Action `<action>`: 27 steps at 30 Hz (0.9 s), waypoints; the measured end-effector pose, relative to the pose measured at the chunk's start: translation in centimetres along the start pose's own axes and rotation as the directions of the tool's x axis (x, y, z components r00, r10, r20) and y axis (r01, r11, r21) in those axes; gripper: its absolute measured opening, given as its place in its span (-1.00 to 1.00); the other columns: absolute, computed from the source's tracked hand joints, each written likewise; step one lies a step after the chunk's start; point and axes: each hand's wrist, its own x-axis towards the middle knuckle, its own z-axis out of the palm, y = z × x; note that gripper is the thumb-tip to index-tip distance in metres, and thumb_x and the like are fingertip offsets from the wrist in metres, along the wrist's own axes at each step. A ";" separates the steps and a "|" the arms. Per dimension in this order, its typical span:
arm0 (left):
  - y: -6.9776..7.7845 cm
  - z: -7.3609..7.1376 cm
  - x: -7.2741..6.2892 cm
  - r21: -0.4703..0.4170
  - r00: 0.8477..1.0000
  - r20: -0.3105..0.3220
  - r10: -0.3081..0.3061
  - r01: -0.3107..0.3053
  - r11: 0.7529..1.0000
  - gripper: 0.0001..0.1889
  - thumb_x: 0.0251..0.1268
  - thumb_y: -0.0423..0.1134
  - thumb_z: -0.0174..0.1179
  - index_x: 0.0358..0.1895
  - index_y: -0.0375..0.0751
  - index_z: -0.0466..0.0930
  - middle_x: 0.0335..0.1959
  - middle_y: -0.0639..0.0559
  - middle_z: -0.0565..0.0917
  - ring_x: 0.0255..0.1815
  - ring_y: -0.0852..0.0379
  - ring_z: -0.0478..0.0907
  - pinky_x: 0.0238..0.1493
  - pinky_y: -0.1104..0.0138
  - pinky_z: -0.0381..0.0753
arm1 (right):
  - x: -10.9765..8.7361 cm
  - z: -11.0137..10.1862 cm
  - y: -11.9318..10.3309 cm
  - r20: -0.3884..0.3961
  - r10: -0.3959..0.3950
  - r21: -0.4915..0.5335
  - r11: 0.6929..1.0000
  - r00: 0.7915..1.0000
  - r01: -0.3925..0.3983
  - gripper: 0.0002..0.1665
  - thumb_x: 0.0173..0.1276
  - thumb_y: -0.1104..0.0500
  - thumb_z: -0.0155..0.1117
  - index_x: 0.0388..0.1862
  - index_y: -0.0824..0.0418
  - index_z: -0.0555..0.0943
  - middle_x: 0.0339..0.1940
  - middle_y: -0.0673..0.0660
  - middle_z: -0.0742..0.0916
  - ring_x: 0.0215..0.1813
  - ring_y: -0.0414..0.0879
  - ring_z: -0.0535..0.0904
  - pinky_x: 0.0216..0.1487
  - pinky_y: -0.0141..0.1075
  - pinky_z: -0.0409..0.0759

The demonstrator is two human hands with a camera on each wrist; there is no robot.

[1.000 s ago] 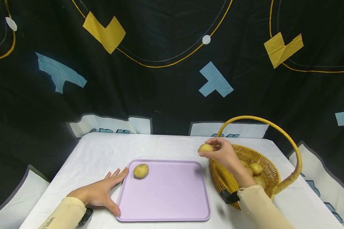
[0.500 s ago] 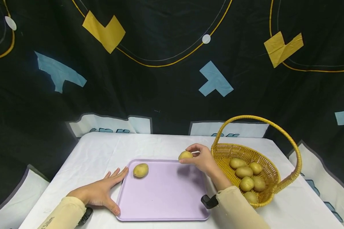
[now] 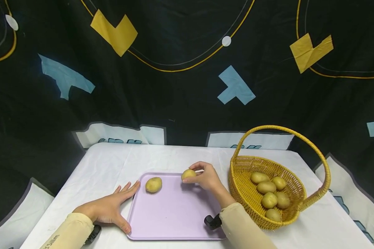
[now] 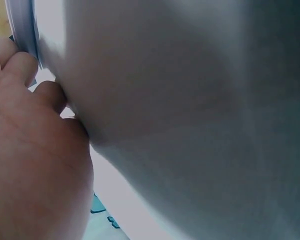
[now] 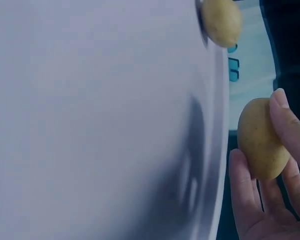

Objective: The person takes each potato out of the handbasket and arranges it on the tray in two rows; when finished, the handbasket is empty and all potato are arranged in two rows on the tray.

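Note:
A potato (image 5: pixel 259 137) is pinched between the thumb and fingers of my right hand (image 3: pixel 206 177), held above the back part of the lilac tray (image 3: pixel 174 214). Another potato (image 3: pixel 153 185) lies in the tray's back left corner; the right wrist view shows it at the top. My left hand (image 3: pixel 109 207) is spread flat along the tray's left edge, fingertips near the back corner and thumb at the front one. In the left wrist view, part of that hand (image 4: pixel 35 150) shows beside the tray's rim (image 4: pixel 24 30).
To the tray's right stands a yellow wicker basket (image 3: pixel 243 193) with a tall arched handle (image 3: pixel 314 148). Several potatoes (image 3: pixel 266 187) lie inside it. A white cloth (image 3: pixel 109 162) covers the table, and a dark curtain (image 3: pixel 174 103) hangs behind.
My right hand has carried the potato leftward from beside the basket to above the tray, and somewhat lower. My left hand and the potato in the tray stay put.

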 end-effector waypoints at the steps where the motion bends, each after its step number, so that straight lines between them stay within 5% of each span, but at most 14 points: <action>1: 0.0 0.0 0.0 0.000 1.000 0.000 0.000 0.000 1.000 0.52 -0.52 0.09 0.72 0.65 -0.09 -0.11 0.60 -0.42 -0.20 0.50 -0.59 -0.46 0.31 -0.47 -0.36 | 0.0 0.3 0.1 0.001 -0.005 -0.018 1.000 1.000 0.005 -0.48 -0.12 0.25 0.74 -0.15 0.28 0.68 -0.19 0.11 0.72 -0.21 -0.06 0.66 -0.28 -0.13 0.71; 10: 0.0 0.0 0.0 0.022 1.000 -0.004 0.002 -0.002 1.000 0.52 -0.52 0.11 0.72 0.65 -0.09 -0.11 0.60 -0.44 -0.17 0.49 -0.62 -0.42 0.30 -0.49 -0.32 | 0.2 3.5 0.0 0.037 0.011 -0.080 0.997 0.999 -0.008 -0.52 -0.15 0.21 0.76 -0.21 0.20 0.72 -0.26 0.02 0.70 -0.13 -0.06 0.57 -0.08 -0.20 0.57; 27: 0.2 0.0 0.1 0.006 1.000 -0.002 -0.022 0.022 1.000 0.52 -0.54 0.10 0.72 0.65 -0.08 -0.09 0.60 -0.43 -0.18 0.50 -0.59 -0.44 0.31 -0.48 -0.34 | 0.4 6.4 -0.7 0.075 0.013 -0.123 0.992 0.997 -0.004 -0.51 -0.12 0.20 0.75 -0.17 0.20 0.72 -0.30 -0.04 0.72 -0.19 -0.15 0.62 -0.16 -0.27 0.62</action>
